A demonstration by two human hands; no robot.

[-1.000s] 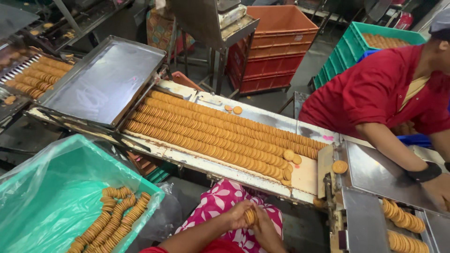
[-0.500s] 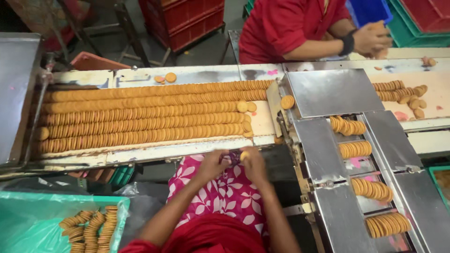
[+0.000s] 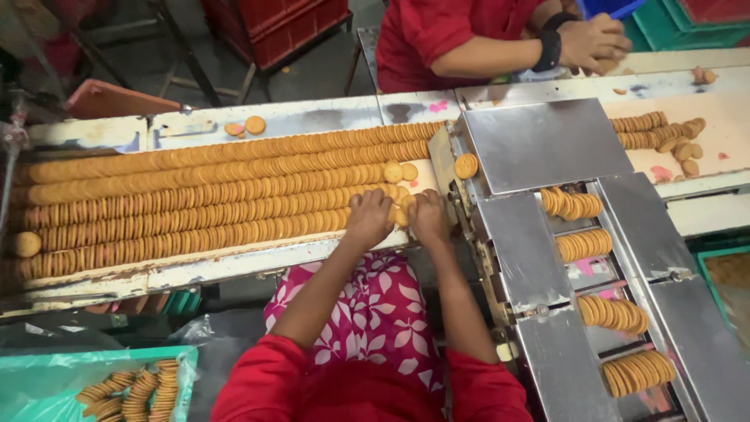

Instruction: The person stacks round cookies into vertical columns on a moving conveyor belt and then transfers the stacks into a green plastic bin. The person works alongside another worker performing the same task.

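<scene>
Both hands work at the near end of the conveyor tray [image 3: 234,270], where long rows of round biscuits [image 3: 195,211] stand on edge, packed face to face so each row holds itself upright. The left hand [image 3: 369,219] lies curled over the end of the nearest rows, fingers bent down onto the biscuits, and the right hand [image 3: 429,215] sits just beside it, fingers also closed around a short stack between the two hands; the hands press toward each other, which would keep the stack from fanning out. Just past them, steel chutes [image 3: 547,144] carry smaller biscuit batches [image 3: 582,244] in separate lanes. A loose biscuit [image 3: 466,166] lies flat at the chute's edge. Across the line, another person's hand [image 3: 598,43] works at its far side
</scene>
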